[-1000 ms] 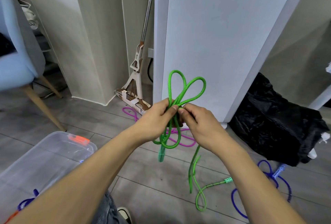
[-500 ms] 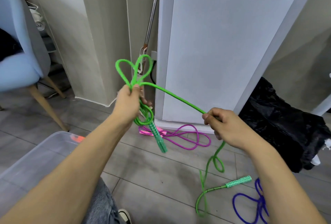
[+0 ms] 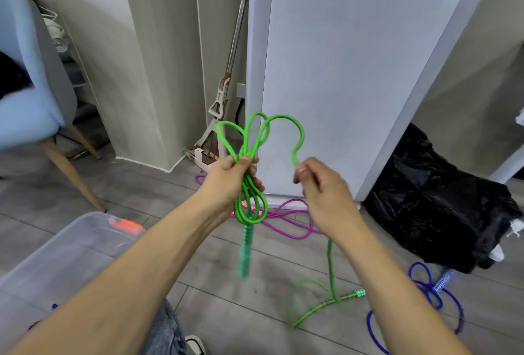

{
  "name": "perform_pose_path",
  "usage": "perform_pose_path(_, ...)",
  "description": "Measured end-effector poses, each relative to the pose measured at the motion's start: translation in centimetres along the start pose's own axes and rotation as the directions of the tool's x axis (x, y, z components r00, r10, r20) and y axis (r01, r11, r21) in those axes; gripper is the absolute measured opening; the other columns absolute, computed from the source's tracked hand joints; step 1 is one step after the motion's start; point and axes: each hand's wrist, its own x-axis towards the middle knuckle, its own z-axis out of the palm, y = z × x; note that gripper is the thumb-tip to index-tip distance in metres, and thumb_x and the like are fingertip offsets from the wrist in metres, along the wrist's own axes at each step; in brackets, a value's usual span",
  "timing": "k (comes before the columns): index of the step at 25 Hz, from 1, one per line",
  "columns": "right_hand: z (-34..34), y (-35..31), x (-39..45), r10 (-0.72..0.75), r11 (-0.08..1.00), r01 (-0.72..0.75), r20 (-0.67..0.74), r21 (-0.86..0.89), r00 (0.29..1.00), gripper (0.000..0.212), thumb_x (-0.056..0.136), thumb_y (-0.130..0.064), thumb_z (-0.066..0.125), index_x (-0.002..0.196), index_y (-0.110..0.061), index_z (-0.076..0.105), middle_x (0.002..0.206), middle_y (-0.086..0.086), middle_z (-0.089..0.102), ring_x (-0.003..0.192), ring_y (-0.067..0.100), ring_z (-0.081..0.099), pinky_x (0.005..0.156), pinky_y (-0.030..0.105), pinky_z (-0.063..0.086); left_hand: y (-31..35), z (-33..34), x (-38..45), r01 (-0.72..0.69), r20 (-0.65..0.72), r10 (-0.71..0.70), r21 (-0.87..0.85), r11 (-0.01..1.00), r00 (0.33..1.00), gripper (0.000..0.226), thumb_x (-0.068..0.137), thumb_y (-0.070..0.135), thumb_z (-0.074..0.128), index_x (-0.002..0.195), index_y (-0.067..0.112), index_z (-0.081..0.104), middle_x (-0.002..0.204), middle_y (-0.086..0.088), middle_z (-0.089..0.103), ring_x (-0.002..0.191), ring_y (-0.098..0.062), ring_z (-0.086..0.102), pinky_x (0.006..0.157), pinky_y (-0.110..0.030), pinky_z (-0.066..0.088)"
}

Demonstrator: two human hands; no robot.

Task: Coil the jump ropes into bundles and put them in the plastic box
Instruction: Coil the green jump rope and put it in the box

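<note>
Since half a second ago the right hand (image 3: 323, 193) has swung back in toward the left hand (image 3: 231, 181), bending its pinched strand into a fresh loop. Bare floor (image 3: 158, 193) lies between the plastic box (image 3: 71, 244) at lower left and the black bag (image 3: 442, 210). Gripped by the left fist, the green jump rope (image 3: 249, 156) runs upright, loops up, handle (image 3: 245, 252) dangling.

Floor (image 3: 198, 275): grey wood-look planks under me.
Ahead: a glossy white panel (image 3: 354, 76) catching ceiling-light reflections.
Left of it: beige wall columns (image 3: 147, 65), with a mop (image 3: 224, 93) leaning in the gap.
Far left: my pale blue chair (image 3: 25, 76) on wooden legs.
Right: a crumpled black bag (image 3: 442, 201) on the floor.
</note>
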Motion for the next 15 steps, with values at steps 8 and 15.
perform_pose_path(8, 2.3, -1.3, -1.3, -0.087, 0.968, 0.121, 0.161, -0.219, 0.983, 0.026, 0.106, -0.044, 0.032, 0.093, -0.024, 0.043, 0.075, 0.001, 0.062, 0.073, 0.031, 0.057, 0.067, 0.047, 0.049, -1.7, 1.3, -1.0, 0.019, 0.088, -0.031, 0.136, 0.99, 0.996, 0.022, 0.103, 0.012, 0.049, 0.105, -0.004, 0.063, 0.087, -0.016, 0.064, 0.082, -0.025, 0.061, 0.083, -0.043, 0.05)
perform_pose_path(15, 2.1, -1.3, -1.2, -0.071, 0.95, 0.129, 0.206, -0.286, 0.976, 0.022, 0.106, -0.041, 0.035, 0.105, -0.026, 0.05, 0.074, -0.001, 0.06, 0.075, 0.032, 0.056, 0.067, 0.046, 0.047, -1.3, 1.4, -1.7, 0.087, 0.186, -0.102, 0.083, 0.993, 0.977, 0.028, 0.103, 0.015, 0.049, 0.105, -0.011, 0.059, 0.081, -0.018, 0.062, 0.076, -0.025, 0.062, 0.072, -0.035, 0.052)
